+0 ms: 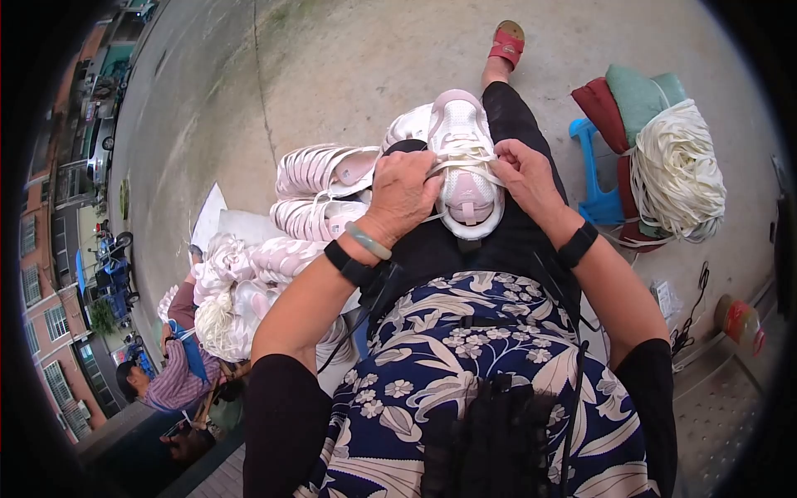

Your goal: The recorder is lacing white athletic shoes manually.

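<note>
A pale pink and white sneaker (466, 187) rests on my lap, its toe pointing away from me. Across its upper part runs a cream shoelace (461, 163). My left hand (403, 189) pinches the lace at the shoe's left side, fingers curled. On the other side, my right hand (526, 178) is closed with thumb and forefinger together on the lace. Just left of my left hand lie several more sneakers (325, 171) of the same colours, stacked side by side.
A blue stool (591, 166) at the right bears folded green and dark red cloth (635, 100) and a big bundle of cream laces (681, 170). More shoes and lace bundles (220, 319) are piled at lower left. A person in a striped shirt (176, 378) sits beyond them.
</note>
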Motion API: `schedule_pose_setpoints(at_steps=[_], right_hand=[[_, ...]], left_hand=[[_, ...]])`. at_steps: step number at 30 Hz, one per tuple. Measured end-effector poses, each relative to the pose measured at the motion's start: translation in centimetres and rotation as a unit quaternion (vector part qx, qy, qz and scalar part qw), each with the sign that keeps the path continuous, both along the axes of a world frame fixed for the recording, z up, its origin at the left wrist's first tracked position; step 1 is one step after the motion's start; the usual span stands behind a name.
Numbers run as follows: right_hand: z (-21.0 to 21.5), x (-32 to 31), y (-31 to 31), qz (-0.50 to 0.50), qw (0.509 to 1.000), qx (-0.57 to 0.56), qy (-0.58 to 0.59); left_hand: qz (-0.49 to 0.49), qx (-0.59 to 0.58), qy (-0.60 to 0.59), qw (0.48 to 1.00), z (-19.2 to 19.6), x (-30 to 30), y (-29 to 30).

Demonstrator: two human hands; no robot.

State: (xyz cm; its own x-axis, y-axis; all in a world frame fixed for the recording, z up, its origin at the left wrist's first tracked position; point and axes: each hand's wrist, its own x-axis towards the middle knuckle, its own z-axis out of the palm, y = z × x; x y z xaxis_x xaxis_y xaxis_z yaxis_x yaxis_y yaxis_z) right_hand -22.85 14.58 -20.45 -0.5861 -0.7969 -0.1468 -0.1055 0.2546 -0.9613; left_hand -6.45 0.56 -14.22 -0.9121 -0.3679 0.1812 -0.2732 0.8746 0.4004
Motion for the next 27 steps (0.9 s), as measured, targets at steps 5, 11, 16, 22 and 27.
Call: schedule_pose_setpoints(at_steps=[5, 11, 16, 22, 27], right_hand=[[0.1, -0.3, -0.9, -0.005, 0.999, 0.000, 0.033], [0.2, 0.0, -1.2, -0.022, 0.999, -0.046, -0.018], [0.0, 0.1, -1.4, -0.006, 0.993, -0.081, -0.088], [0.6, -0.3, -1.7, 0.033, 0.986, -0.068, -0.149], [1.1, -1.8, -2.2, 0.086, 0.979, 0.008, -0.185]], left_hand=[[0.004, 0.048, -0.056, 0.997, -0.2, -0.1, 0.0], [0.048, 0.164, -0.111, 0.979, -0.5, -0.2, -0.8], [0.092, 0.291, -0.115, 0.945, -1.5, -0.1, -1.3], [0.076, 0.346, -0.047, 0.934, -2.0, -0.6, -1.5], [0.102, 0.311, -0.091, 0.941, -1.0, -1.2, -0.9]])
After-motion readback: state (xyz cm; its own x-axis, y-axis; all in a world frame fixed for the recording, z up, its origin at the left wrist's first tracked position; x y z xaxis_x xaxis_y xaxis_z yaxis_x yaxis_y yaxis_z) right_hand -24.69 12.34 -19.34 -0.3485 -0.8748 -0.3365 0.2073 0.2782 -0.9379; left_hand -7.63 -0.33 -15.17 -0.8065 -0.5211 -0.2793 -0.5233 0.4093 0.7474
